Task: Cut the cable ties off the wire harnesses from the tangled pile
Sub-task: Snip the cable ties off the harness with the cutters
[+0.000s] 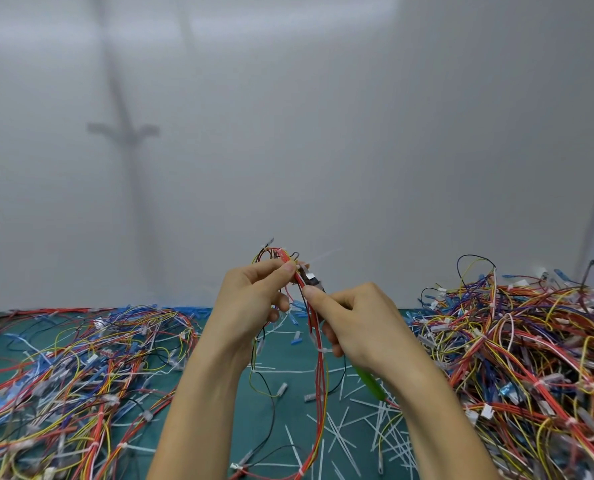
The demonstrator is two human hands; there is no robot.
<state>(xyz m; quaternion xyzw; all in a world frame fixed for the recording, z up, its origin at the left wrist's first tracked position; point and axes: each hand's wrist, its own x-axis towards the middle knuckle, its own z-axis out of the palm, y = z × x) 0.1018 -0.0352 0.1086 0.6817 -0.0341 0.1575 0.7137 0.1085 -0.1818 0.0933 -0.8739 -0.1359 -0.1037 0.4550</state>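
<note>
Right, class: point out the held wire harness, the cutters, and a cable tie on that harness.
wire harness [319,382], head view, on the hanging red wires.
cutters [370,382], head view, on the green handle.
cable tie [324,350], head view, on the white band around the red wires.

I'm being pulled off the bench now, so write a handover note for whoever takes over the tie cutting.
Left hand pinches the top of a red, yellow and black wire harness above the green mat.
Right hand grips green-handled metal cutters, tip at the harness top.
Done: many cut white cable ties lie on the mat.
Left: white ties still circle the held harness; tangled wire piles lie left and right.
</note>
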